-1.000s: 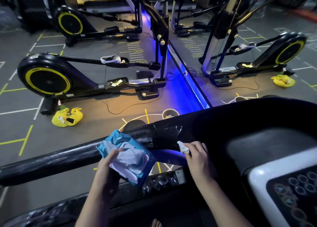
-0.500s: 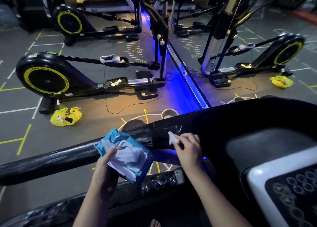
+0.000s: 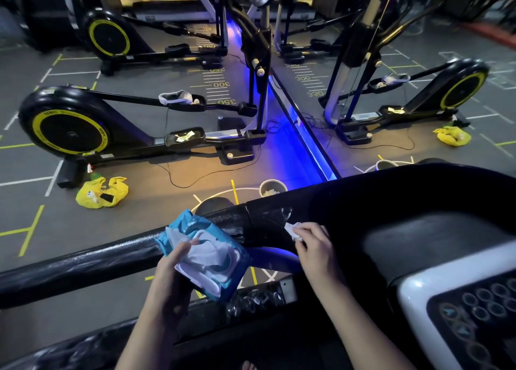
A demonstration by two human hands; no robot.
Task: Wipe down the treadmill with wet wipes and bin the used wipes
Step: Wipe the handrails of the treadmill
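- Left hand (image 3: 173, 269) gripped the blue wet wipes pack (image 3: 206, 255), thumb on the white sheets poking out of its open flap, held right over the treadmill's black handrail (image 3: 83, 263).
- Right hand (image 3: 315, 246), at 3 o'clock from the pack, pinched a crumpled white wipe (image 3: 293, 230) and pressed it onto the handrail's joint.
- Treadmill console (image 3: 460, 308) with round buttons sat at 4 o'clock from that hand.
- Floor at 12 o'clock past the rail: small round bin (image 3: 272, 188), something pale inside.
- Yellow bag (image 3: 102, 192) lay out at 10 o'clock, just beside an elliptical trainer (image 3: 69, 129).
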